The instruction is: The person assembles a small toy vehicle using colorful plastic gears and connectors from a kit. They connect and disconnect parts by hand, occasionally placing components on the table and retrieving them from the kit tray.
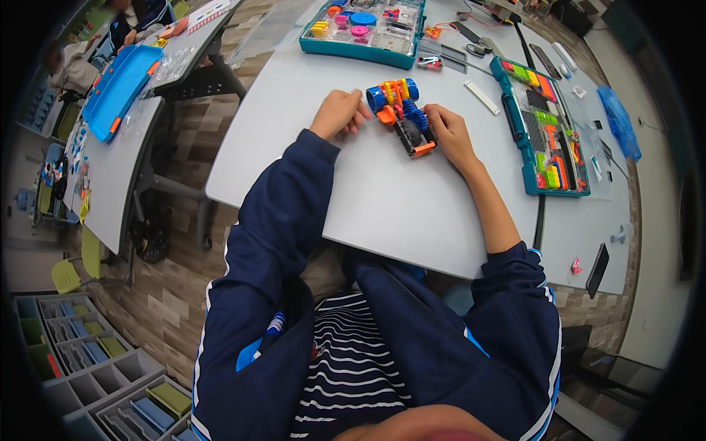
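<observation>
Multicoloured plastic toy vehicle with blue roller, orange frame and black body [401,116] lying near the far edge of the pale grey table [382,198], right hand [448,136] apparently pinching its black side, left hand [338,114] curled loosely just beside the roller, teal parts tray [544,128] toward the right edge.

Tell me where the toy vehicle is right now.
In the head view, the toy vehicle sits on the grey table, between the left hand and right hand.
</observation>
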Available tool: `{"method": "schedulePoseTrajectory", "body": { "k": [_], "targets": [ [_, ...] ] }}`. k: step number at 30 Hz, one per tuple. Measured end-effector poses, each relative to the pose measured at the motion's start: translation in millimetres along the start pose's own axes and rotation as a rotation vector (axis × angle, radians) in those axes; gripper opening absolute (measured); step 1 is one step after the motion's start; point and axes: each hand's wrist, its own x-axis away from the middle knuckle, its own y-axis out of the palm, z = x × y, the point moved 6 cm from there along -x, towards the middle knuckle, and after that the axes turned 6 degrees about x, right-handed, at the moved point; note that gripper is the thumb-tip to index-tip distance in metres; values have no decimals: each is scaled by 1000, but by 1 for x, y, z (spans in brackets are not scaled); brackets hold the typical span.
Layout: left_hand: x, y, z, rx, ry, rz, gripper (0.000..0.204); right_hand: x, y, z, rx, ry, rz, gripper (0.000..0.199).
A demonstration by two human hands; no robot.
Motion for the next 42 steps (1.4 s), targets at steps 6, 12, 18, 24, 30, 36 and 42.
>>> {"method": "schedulePoseTrajectory", "body": {
  "k": [6, 12, 18, 24, 30, 36, 42],
  "targets": [
    [14, 31, -2, 204, -231, -363, 50, 2, 1, -7, 64, -51, 13, 40],
    [11, 36, -8, 442, -237, -375, 36, 10, 2, -26, 242, -45, -16, 54],
    [10, 39, -9, 491, -226, -434, 34, 22, 22, -46, 430, -92, 165, 85],
    [18, 33, 1, 340, -157, -499, 37, 22, 23, -36, 357, -76, 141, 85],
    [9, -14, 5, 148, 0, -190, 38, 22, 23, -27, 268, -68, 169, 75],
    [-2, -66, 2, -661, 238, 567, 35, 23, 22, -30, 213, -113, 199, 70],
    [2, -65, -2, -613, 453, 711, 40, 24, 23, -33, 193, -117, 179, 68]
  ]
}}
